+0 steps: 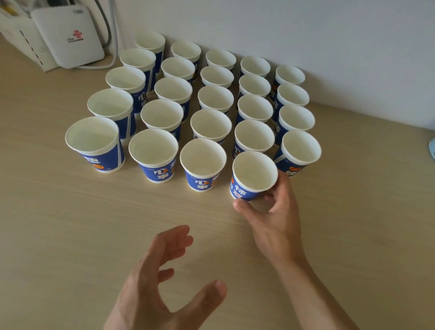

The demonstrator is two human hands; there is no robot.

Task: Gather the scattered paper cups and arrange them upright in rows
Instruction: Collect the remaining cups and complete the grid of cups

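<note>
Fingers (272,196) of right hand (276,217) grip blue cup (250,177) w/ white Chinese lettering; left hand (156,282) spread, empty, above counter (59,232).

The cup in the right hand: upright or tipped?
Upright. The cup shows its open rim facing up, base at the table, right hand around it.

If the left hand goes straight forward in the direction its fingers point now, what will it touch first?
Probably the front-row cup third from the left. The left hand is open, fingers pointing up and slightly right over bare table. Depth is unclear, so it may instead reach the cup the right hand holds.
</note>
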